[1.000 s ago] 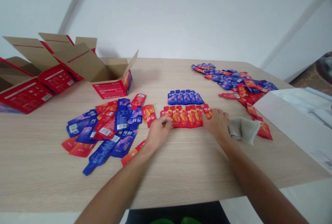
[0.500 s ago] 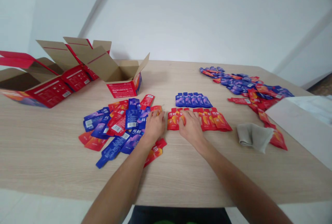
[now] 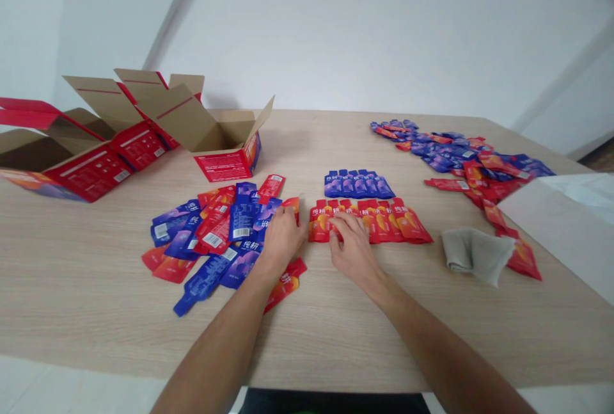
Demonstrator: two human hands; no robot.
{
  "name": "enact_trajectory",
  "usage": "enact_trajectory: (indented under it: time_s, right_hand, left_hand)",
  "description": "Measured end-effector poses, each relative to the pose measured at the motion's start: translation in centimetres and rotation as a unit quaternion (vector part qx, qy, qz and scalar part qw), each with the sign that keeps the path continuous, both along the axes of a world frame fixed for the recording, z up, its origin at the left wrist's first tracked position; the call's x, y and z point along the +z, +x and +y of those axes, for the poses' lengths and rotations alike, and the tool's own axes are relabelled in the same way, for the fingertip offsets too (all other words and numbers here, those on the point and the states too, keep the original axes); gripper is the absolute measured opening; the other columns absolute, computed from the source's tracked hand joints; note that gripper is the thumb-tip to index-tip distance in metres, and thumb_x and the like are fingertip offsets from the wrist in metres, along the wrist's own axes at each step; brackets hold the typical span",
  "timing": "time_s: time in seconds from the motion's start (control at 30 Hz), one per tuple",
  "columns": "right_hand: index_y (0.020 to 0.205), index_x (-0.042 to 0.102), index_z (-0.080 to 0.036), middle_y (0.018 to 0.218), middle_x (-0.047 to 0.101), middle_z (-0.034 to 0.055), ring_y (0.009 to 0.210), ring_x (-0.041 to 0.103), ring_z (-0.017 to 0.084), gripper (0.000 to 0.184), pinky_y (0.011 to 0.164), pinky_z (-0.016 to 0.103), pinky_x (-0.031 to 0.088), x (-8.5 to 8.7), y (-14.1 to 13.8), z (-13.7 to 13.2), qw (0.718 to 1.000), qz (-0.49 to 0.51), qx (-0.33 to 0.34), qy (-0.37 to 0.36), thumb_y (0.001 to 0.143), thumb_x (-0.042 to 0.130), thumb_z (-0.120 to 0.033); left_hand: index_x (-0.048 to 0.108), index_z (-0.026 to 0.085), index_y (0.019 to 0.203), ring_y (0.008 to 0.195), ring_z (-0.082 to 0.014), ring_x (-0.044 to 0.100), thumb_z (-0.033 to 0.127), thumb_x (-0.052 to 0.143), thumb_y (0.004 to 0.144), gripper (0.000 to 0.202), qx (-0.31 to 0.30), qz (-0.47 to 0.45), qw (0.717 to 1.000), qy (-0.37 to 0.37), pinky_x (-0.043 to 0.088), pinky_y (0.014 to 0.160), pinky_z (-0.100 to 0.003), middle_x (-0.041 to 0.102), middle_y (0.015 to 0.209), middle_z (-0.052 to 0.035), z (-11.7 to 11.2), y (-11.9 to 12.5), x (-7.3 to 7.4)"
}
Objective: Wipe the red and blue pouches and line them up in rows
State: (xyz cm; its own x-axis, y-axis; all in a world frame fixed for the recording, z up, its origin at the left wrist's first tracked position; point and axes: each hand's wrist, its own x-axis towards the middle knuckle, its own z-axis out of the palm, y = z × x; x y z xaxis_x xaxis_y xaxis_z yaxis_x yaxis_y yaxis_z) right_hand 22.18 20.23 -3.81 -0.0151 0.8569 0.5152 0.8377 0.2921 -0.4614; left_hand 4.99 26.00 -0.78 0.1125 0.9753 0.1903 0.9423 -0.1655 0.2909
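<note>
My left hand (image 3: 283,235) is closed at the right edge of a mixed pile, its fingers curled over a red pouch (image 3: 292,207) whose upper end shows beyond them; the grip itself is partly hidden. In that pile lie several blue pouches (image 3: 242,219) and red pouches (image 3: 214,235), overlapping at odd angles. My right hand (image 3: 352,244) rests with fingers apart on a row of overlapping red pouches (image 3: 405,219), covering part of it. Just behind that row lies a second one of blue pouches (image 3: 357,185), their spouted ends pointing away from me.
Open red cartons (image 3: 223,166) with raised flaps stand at the back left, more (image 3: 96,174) beside them. A long heap of blue and red pouches (image 3: 446,151) stretches along the right. Nearer are a folded grey cloth (image 3: 474,254) and a white sheet-like object (image 3: 561,222).
The fingers of my left hand have curled in more around the red pouch, which looks turned slightly. My right hand stays on the red row, with its fingers shifted a little.
</note>
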Motion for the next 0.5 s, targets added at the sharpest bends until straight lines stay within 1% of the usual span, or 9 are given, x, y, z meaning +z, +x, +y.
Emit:
enact_trajectory:
  time_s: [0.1,0.2,0.3,0.37,0.43,0.5]
  right_hand:
    - [0.118,0.066,-0.02,0.129,0.06,0.0114,0.117,0.052,0.029,0.032,0.104,0.049,0.041,0.1,0.3,-0.1,1.0,0.006,0.004,0.0,0.089,0.052,-0.018]
    - [0.116,0.067,-0.021,0.128,0.06,0.0112,0.116,0.053,0.029,0.032,0.104,0.05,0.041,0.1,0.5,-0.1,1.0,0.009,0.003,0.0,0.089,0.052,-0.017]
    - [0.114,0.068,-0.02,0.126,0.062,0.0117,0.116,0.054,0.03,0.031,0.104,0.051,0.042,0.2,0.5,0.0,1.0,0.019,0.005,0.001,0.089,0.052,-0.016]
    - [0.115,0.068,-0.02,0.125,0.063,0.0124,0.116,0.055,0.029,0.031,0.104,0.051,0.043,0.2,0.6,0.1,0.999,0.039,0.011,0.005,0.09,0.051,-0.017]
    - [0.119,0.066,-0.02,0.124,0.063,0.0128,0.118,0.055,0.028,0.032,0.105,0.05,0.044,0.4,0.7,0.2,0.997,0.071,0.015,0.012,0.092,0.05,-0.02]
    - [0.123,0.063,-0.02,0.125,0.064,0.0127,0.12,0.055,0.028,0.032,0.106,0.049,0.045,0.7,0.9,0.4,0.993,0.113,0.015,0.019,0.094,0.05,-0.025]
  left_hand:
    - [0.061,0.014,0.107,0.087,-0.0274,0.069,0.018,0.045,0.089,0.024,0.025,-0.018,0.999,0.01,0.051,0.075,-0.035,0.068,0.105,-0.0169,0.1,-0.2,0.4]
    - [0.056,0.014,0.109,0.085,-0.028,0.069,0.016,0.042,0.091,0.023,0.068,-0.038,0.997,0.03,0.049,0.072,-0.034,0.069,0.1,-0.0164,0.4,-0.8,0.7]
    - [0.054,0.016,0.104,0.084,-0.0272,0.068,0.014,0.042,0.09,0.019,0.108,-0.095,0.989,0.033,0.046,0.069,-0.033,0.068,0.096,-0.0148,0.7,-1.5,0.9]
    - [0.053,0.018,0.098,0.081,-0.0258,0.066,0.012,0.044,0.087,0.016,0.111,-0.149,0.982,0.031,0.044,0.068,-0.032,0.067,0.091,-0.0113,0.8,-1.7,1.0]
    - [0.052,0.019,0.092,0.079,-0.0234,0.063,0.011,0.046,0.084,0.013,0.098,-0.208,0.973,0.033,0.043,0.069,-0.032,0.064,0.085,-0.007,0.7,-1.6,1.1]
    - [0.051,0.02,0.087,0.077,-0.0204,0.06,0.011,0.046,0.083,0.011,0.076,-0.278,0.957,0.041,0.042,0.07,-0.03,0.061,0.08,-0.0034,0.6,-1.2,1.1]
